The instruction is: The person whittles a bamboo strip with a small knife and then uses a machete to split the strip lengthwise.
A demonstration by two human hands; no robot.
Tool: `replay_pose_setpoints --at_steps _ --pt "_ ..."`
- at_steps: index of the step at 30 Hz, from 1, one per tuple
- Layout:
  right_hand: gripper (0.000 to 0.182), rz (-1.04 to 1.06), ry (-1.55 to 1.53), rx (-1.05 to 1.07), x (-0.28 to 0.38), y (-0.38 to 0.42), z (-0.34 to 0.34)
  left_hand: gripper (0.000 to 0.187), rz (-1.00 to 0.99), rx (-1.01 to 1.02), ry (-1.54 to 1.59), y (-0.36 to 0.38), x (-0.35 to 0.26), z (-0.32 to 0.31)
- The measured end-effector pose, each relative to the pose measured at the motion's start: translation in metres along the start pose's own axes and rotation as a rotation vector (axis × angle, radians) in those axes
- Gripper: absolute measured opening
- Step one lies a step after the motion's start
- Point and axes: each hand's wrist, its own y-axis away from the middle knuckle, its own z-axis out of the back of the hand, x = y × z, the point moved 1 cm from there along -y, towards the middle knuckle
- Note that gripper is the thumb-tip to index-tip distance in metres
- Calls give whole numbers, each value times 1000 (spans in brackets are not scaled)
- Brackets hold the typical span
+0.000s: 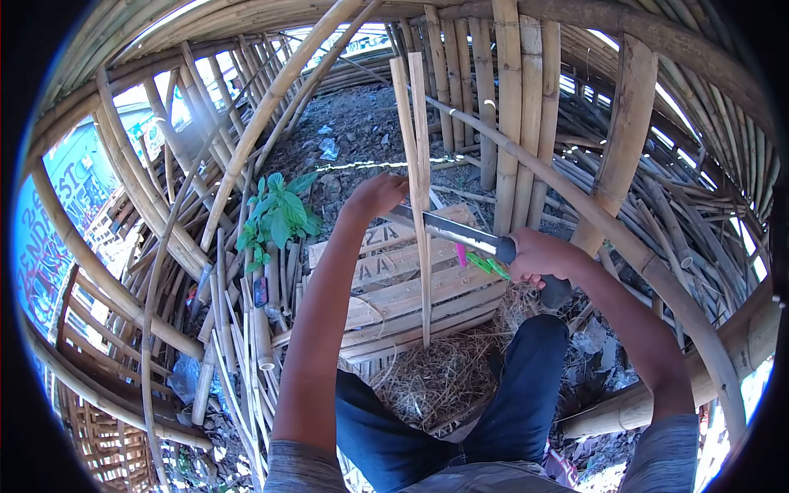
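Observation:
My right hand [544, 256] is wrapped round the dark handle of a machete [464, 232]. Its blade points left, crossing an upright bamboo strip [422, 246] where the strip is split into two lengths above. My left hand [378, 195] is closed at the left length of the split, just above the blade's far end; its fingertips are partly hidden. The strip's lower end comes down by the front of a slatted wooden crate [386, 283] with dark stencilled letters. A pink and green band or cord [486, 264] shows just below the blade near the handle.
Straw-like shavings [436, 378] cover the ground between my knees. Thin bamboo strips [238, 361] lean at the left, near a leafy green plant [279, 212]. A slanting bamboo pole [567, 181] passes close to my right arm. Bamboo poles [699, 222] are heaped at the right.

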Motion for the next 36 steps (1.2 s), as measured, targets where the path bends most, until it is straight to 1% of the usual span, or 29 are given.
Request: replay_pose_setpoints --at_steps 1,2,3,5,6,7,9,11,12,13,14,15,16,17,18,19,21,22,23,25,26,27,29,30,31,33,34,35,36 --pt "21 -129 -197 110 -7 -6 2 27 -39 -46 -24 -1 -3 0" --pt "20 -261 -406 219 -15 -7 -2 26 36 -51 78 -1 -5 0" --pt "20 -261 -415 197 -18 -8 1 24 9 -12 346 -2 -2 5" --pt "19 -150 -268 172 -12 -5 -3 27 213 110 490 -8 2 10" --pt "18 -85 -96 110 -10 -7 -4 29 270 225 345 -5 -1 9" --pt "18 -83 -96 111 -17 -11 -9 29 272 226 344 0 -2 8" --pt "19 449 629 -542 -29 -17 -22 29 -41 -55 -49 10 -1 9" --pt "21 422 631 -548 -24 -2 -36 27 -14 -64 -63 11 -14 24" --pt "24 389 631 -560 -19 5 -39 27 216 5 74 7 -26 39" --pt "24 388 631 -545 -11 9 -39 28 448 79 218 8 -31 43" --pt "25 213 448 -338 -5 11 -38 32 374 21 170 10 -28 35" --pt "25 32 266 -124 -5 12 -41 32 391 35 184 13 -23 27" --pt "25 25 270 -97 -8 12 -48 33 332 54 156 14 -24 31" --pt "24 124 423 -297 -9 12 -52 33 267 70 123 13 -21 31" --pt "23 226 572 -505 -10 14 -55 37 166 95 65 14 -7 4" --pt "23 224 575 -502 -12 14 -56 37 168 94 69 23 -8 -27" --pt "23 193 720 -409 -17 10 -50 42 335 -62 398 42 -28 -72" --pt "23 186 718 -420 -21 9 -49 46 467 187 520 44 -46 -52" --pt "23 180 714 -388 -24 5 -47 46 452 185 515 36 -38 -56" --pt "23 155 700 -328 -37 0 -55 44 276 -16 448 40 -24 -73" --pt "24 163 631 -323 -44 -6 -59 36 -2 -84 208 40 -16 -72" --pt "25 178 564 -326 -49 -14 -62 36 -3 -82 211 38 -13 -75" --pt "27 220 478 -370 -71 -24 -85 28 112 -59 97 34 -18 -54" --pt "28 262 395 -414 -78 -28 -92 27 145 -112 110 31 -21 -47" --pt "28 265 397 -402 -76 -29 -91 27 156 -107 112 27 -21 -48" --pt "31 188 272 -258 -72 -29 -84 26 104 -56 103 25 -22 -52" --pt "28 304 228 -274 -79 -35 -80 26 3 -92 -22 27 -26 -44" --pt "28 302 222 -265 -72 -33 -75 26 7 -83 -19 30 -26 -46" --pt "26 134 106 -154 -63 -28 -67 26 -5 -53 -27 28 -25 -48"
